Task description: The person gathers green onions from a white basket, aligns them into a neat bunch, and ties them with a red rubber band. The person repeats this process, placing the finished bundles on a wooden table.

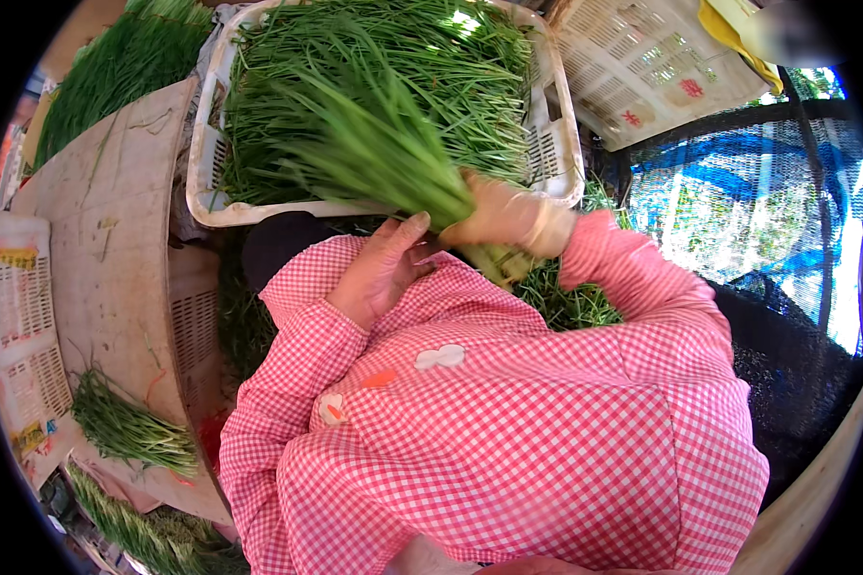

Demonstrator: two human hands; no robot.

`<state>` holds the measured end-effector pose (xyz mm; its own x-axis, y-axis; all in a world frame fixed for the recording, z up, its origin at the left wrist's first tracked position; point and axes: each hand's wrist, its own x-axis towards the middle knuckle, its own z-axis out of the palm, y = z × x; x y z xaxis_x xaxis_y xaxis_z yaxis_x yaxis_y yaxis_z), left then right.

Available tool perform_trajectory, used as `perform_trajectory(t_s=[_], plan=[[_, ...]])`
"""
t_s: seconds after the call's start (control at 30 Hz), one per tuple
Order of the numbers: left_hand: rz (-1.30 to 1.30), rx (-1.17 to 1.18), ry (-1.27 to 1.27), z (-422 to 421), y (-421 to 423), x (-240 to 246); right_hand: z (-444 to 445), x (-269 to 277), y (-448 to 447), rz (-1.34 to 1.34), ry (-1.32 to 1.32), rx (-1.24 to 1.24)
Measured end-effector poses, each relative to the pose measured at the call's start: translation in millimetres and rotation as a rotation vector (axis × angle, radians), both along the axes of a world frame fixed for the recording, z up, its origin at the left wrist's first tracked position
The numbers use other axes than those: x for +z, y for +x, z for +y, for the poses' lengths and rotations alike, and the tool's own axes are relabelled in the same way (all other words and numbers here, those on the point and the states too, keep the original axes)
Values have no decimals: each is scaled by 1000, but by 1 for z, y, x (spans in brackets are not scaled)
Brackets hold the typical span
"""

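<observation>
My right hand [500,214], blurred by motion, grips a bunch of long green chive-like leaves [395,154] near its pale stalk end. The leaf tips fan out to the upper left, over a white plastic crate [255,213]. More of the same leaves [316,79] fill the crate, lying in a thick layer. Just left of the bunch, my left hand [385,272] has its thumb raised and its fingers apart, with nothing plainly in it. Whether its fingertips touch the bunch I cannot tell.
On my left stands a wooden board [115,208] bearing a small bundle of leaves [133,424]. Larger piles of leaves [126,72] lie at the upper left. Loose greens [575,298] lie below the crate. A tilted white crate [647,72] and dark netting [748,187] border the right.
</observation>
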<state>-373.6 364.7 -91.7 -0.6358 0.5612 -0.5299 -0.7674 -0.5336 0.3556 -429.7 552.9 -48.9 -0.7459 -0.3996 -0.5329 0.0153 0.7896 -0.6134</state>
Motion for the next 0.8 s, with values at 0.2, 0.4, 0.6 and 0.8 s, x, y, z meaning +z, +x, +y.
perform_trajectory(t_s=[0.2,0.4,0.6,0.8], plan=[[-138,378,18,6,-8,-12,-70,-1,28,257,62,179],[-186,349,27,-6,-5,-10,-19,52,-18,-231,-80,221],[-49,453,11,-8,-6,-16,77,-98,-71,694,757,77],[105,526,32,-18,1,-1,72,-75,-90,373,668,59]])
